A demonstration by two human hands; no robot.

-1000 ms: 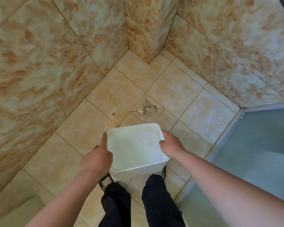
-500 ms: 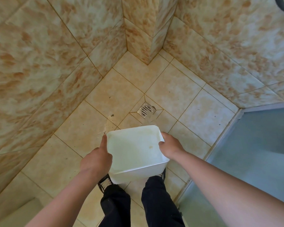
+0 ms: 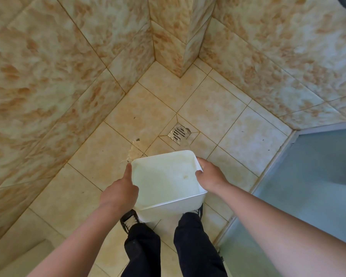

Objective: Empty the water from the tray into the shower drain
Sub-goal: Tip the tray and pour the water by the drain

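I hold a white rectangular plastic tray (image 3: 164, 176) in front of me over the shower floor, held about level, with a faint yellowish stain inside. My left hand (image 3: 120, 190) grips its left wall, thumb along the rim. My right hand (image 3: 208, 174) grips its right wall, fingers curled over the edge. A square metal drain (image 3: 179, 133) sits in the tiled floor just beyond the tray's far edge. Whether water lies in the tray is hard to tell.
Marbled beige tiled walls (image 3: 58, 86) close in on the left and back, with a protruding tiled corner column (image 3: 176, 37). A frosted glass shower door (image 3: 308, 186) stands at the right. My legs and shoes (image 3: 132, 220) are below the tray.
The view has shifted slightly, so the drain now shows clear of the tray's far edge. The tray stays held in both hands, a little lower and nearer to me.
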